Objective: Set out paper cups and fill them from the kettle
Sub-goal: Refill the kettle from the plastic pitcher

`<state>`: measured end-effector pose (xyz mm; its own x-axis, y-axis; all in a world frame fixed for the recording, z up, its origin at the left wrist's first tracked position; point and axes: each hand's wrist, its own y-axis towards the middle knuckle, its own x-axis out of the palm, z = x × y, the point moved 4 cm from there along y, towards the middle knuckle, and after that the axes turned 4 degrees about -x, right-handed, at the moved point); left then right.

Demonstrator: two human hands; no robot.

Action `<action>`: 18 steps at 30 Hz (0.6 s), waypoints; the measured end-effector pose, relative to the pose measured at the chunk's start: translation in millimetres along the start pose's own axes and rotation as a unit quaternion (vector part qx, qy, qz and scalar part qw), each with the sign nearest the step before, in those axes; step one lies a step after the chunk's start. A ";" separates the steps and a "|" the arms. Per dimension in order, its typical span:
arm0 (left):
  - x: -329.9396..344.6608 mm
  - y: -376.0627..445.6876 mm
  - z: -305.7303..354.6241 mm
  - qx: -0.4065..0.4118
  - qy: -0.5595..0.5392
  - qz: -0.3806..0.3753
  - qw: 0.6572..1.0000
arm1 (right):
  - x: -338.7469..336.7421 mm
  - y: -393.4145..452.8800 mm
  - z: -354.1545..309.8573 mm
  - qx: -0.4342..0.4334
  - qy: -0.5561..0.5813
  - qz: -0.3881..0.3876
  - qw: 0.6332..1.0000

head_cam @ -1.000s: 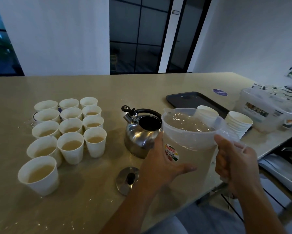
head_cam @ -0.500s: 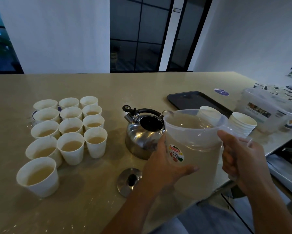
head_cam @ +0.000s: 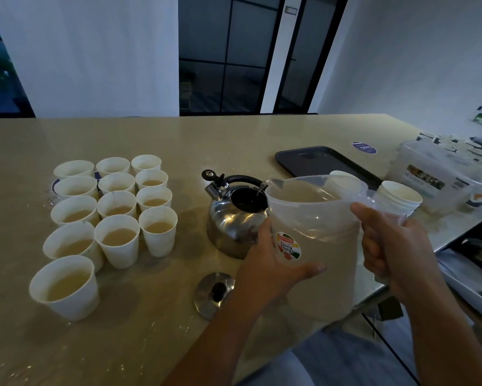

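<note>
At nine o'clock from the kettle I see the paper cups (head_cam: 114, 218) grouped in rows on the beige table (head_cam: 234, 135), most holding pale tan liquid; one more cup (head_cam: 65, 286) stands apart at the near end, toward seven o'clock, also filled. Splashes of liquid speckle the tabletop around them.

At the centre sits the steel kettle (head_cam: 234, 218), upright, its top open, black handle arched over it and spout pointing toward eleven o'clock. Its lid (head_cam: 214, 293) lies flat on the table at six o'clock from the kettle, knob up.

My left hand (head_cam: 270, 266) cups the side of the clear plastic pitcher (head_cam: 315, 246), thumb across its front just below the round label, fingers wrapped behind it. The pitcher is tilted toward the kettle, its spout over the kettle's opening, and a thin stream runs from the spout into it. The pitcher is largely full of pale liquid. My right hand (head_cam: 393, 246) is curled round the pitcher's handle at its three o'clock side.

Behind the pitcher, at one o'clock, lies a dark tray (head_cam: 317, 161), and a stack of empty cups (head_cam: 398, 197) stands just right of the pitcher. Farther right, at two o'clock, a clear plastic box (head_cam: 440, 176) rests near the table's edge.
</note>
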<state>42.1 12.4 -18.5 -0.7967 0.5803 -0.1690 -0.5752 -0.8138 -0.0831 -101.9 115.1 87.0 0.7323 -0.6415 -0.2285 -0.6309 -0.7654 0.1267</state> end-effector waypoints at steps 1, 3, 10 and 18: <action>-0.5 -0.4 0.4 0.000 -0.003 -0.001 1.000 | 0.2 0.5 0.2 0.002 -0.003 0.001 1.000; -0.6 -0.4 0.6 0.000 -0.009 -0.001 1.000 | 0.8 1.1 -0.2 0.007 -0.008 0.001 1.000; 1.3 1.8 -0.6 -0.008 -0.017 0.006 1.000 | 2.2 3.2 -1.9 0.017 -0.015 0.004 1.000; 1.8 0.9 -2.2 -0.004 -0.011 0.018 1.000 | 1.6 4.5 -3.1 0.005 -0.019 0.002 1.000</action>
<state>40.5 12.6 -21.0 -0.8207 0.5509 -0.1514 -0.5446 -0.8345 -0.0843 -102.8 110.5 90.2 0.7194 -0.6426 -0.2637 -0.6370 -0.7617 0.1184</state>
